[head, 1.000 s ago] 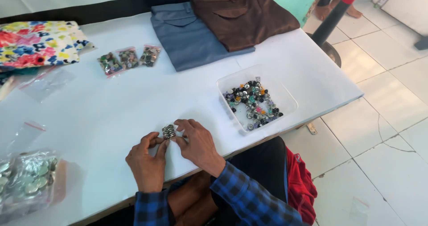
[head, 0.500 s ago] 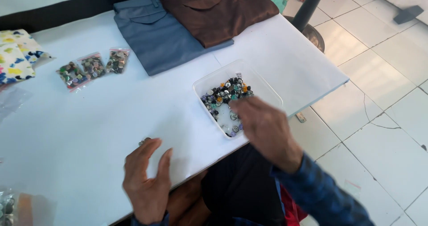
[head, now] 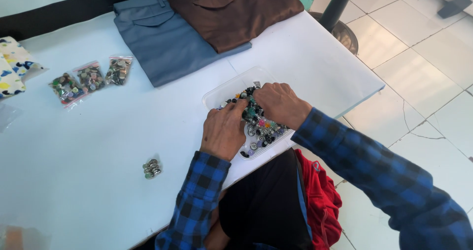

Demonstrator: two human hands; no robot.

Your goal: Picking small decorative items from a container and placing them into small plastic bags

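Buttons [head: 261, 126], mixed colours, heaped in clear plastic tray [head: 221, 93] near front edge of pale blue table [head: 88, 141]. Left hand [head: 224, 131] and right hand [head: 278, 103] both dug into heap, fingertips apparently pinched on buttons, grip partly hidden. Small button stack [head: 152, 168] left on tabletop; three bagged lots [head: 91, 77], folded grey-blue trousers [head: 162, 38] and brown trousers [head: 231, 8] behind; white tiled floor [head: 423, 82] at right.

You seem to be in a small tailoring workshop: folded trousers [head: 182, 38] on a white table [head: 74, 146], bagged buttons [head: 91, 77], a tub of buttons [head: 256, 126], tiled floor [head: 419, 82].
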